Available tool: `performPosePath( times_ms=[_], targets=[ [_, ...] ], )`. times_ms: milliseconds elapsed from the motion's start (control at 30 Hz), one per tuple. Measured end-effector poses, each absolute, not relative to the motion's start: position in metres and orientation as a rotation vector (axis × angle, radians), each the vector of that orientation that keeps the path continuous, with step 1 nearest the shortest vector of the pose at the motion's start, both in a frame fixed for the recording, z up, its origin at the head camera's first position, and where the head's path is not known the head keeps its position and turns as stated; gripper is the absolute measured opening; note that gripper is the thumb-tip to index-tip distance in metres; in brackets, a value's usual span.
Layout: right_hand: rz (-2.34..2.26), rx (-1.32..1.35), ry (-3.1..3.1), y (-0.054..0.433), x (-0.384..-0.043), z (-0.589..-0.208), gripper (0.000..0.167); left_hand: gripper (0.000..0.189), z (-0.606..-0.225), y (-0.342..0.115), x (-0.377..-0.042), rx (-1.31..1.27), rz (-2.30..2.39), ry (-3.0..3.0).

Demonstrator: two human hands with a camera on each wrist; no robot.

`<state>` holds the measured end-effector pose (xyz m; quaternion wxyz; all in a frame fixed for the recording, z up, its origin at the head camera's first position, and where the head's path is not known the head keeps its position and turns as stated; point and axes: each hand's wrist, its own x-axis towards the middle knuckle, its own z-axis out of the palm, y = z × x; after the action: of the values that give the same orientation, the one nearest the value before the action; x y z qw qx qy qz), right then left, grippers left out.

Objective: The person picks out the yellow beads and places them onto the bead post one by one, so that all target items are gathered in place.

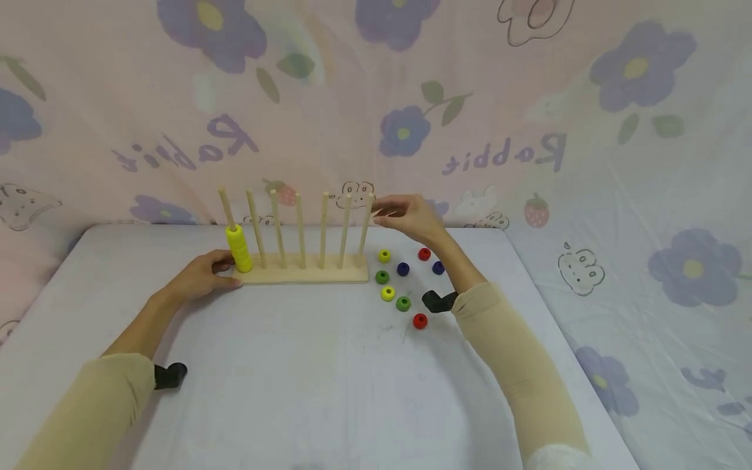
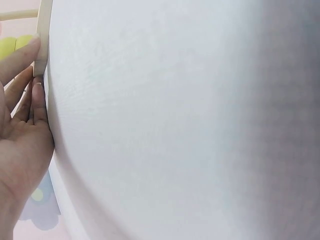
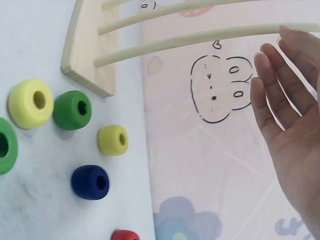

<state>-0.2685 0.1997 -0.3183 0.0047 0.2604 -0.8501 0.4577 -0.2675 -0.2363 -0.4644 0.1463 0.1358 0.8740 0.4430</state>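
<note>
A wooden stand with a row of upright pegs is on the table. Several yellow beads are stacked on its leftmost peg. My left hand grips the left end of the base; the left wrist view shows the thumb on one side of the board and the fingers around its end. By the top of the rightmost peg is my right hand, its fingers slightly bent. In the right wrist view a fingertip seems to touch that peg, and no bead shows in the hand.
Right of the stand lie loose beads: yellow, green, blue and red. One blue bead lies close to the right forearm. A patterned cloth hangs behind the white table.
</note>
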Motion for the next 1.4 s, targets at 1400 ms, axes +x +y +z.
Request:
performPosePath(
  times_ms=[1400],
  targets=[
    [1.226, 0.611, -2.933, 0.256, -0.309, -0.443, 0.034, 0.079, -0.461, -0.233, -0.266, 0.362, 1.288, 2.521]
  ],
)
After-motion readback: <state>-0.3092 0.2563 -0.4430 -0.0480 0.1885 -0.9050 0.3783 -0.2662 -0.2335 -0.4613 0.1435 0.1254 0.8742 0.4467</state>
